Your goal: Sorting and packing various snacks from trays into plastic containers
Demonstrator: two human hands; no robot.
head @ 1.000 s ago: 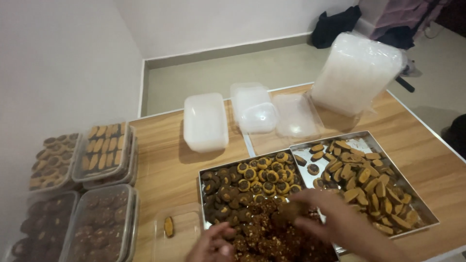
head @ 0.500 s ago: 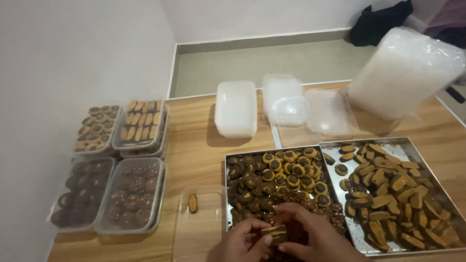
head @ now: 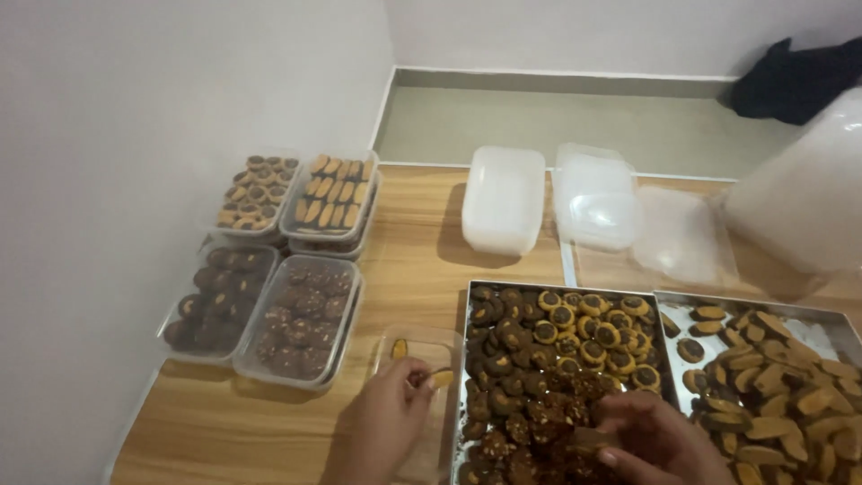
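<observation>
Clear plastic tubs (head: 269, 269), four of them filled with cookies, stood at the far left of the wooden table (head: 413, 260) by the wall. Just right of them lay a small clear container (head: 422, 395), nearly empty, with one yellow-topped cookie (head: 400, 348) at its far end. Over it the left hand (head: 391, 418) had its fingertips pinched on a small yellowish cookie (head: 439, 375). Next came a metal tray of dark round cookies (head: 557, 359), and above its near edge the right hand (head: 651, 440) curled its fingers around a dark cookie (head: 588, 440). Farther right sat a second tray of oblong brown cookies (head: 772, 377). Behind the trays, empty white containers and lids (head: 575, 202) rested upside down.
</observation>
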